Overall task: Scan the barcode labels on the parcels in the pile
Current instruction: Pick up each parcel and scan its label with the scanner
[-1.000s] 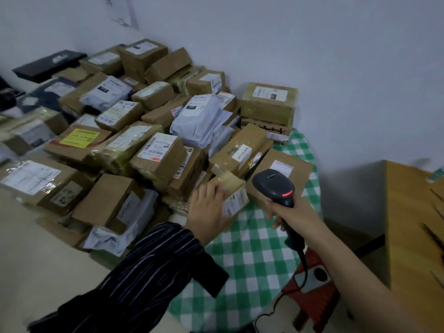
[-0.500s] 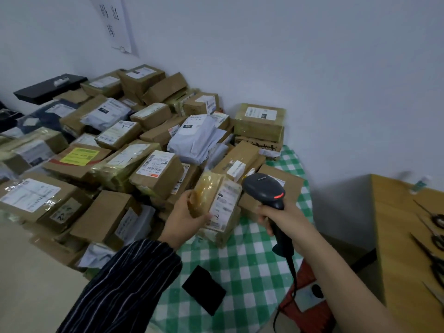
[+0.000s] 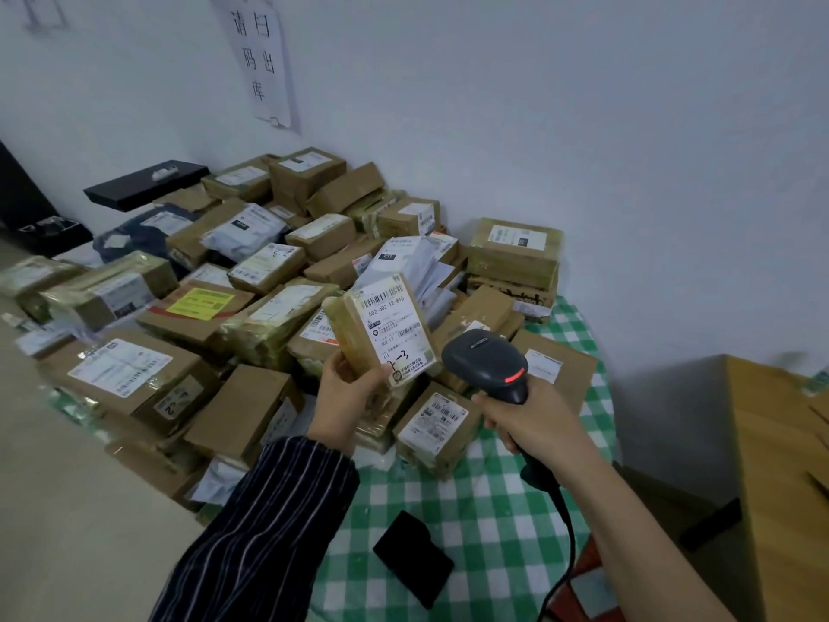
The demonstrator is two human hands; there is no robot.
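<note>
My left hand (image 3: 347,390) grips a small tape-wrapped brown parcel (image 3: 381,329) by its lower end and holds it upright above the pile, its white barcode label facing me. My right hand (image 3: 534,424) grips the handle of a black barcode scanner (image 3: 486,363), whose head sits just right of the parcel's lower corner with a red light showing on its side. The pile of parcels (image 3: 251,303), brown boxes and white mailer bags with labels, spreads across the floor and a green checked cloth (image 3: 484,514) against the wall.
A labelled brown box (image 3: 437,426) lies on the cloth just below the held parcel. A flat black object (image 3: 412,558) lies on the cloth near me. A wooden table (image 3: 780,478) stands at the right. A paper notice (image 3: 262,60) hangs on the wall.
My left hand has lifted the small parcel off the pile and turned its label towards me. The scanner has risen with my right hand, close beside the parcel.
</note>
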